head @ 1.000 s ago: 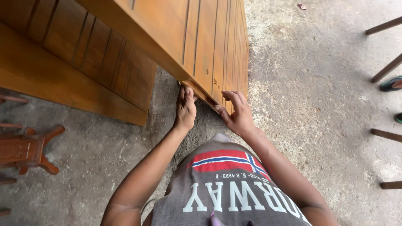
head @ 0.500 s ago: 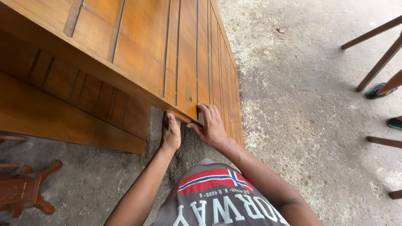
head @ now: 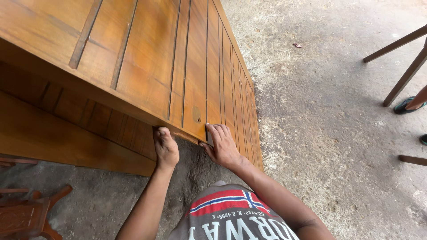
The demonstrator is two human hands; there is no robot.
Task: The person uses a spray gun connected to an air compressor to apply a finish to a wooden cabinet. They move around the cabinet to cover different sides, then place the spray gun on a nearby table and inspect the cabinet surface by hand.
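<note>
Gripping near edge of orange-brown slatted wooden tabletop [head: 195, 66]: our left hand [head: 166, 146] curled under rim, right hand [head: 222, 144] flat, fingers spread on top; slats run toward 12 o'clock.

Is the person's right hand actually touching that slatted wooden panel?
Touching. The head view shows the right hand lying flat on the slatted wooden panel near its lower edge, fingers spread on the slats.

floor [head: 338, 133]: rough concrete | on it: slatted wooden panel [head: 195, 75], probably tilted

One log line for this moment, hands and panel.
left hand: gripping slatted wooden panel edge | right hand: flat on panel top | floor: concrete
</note>
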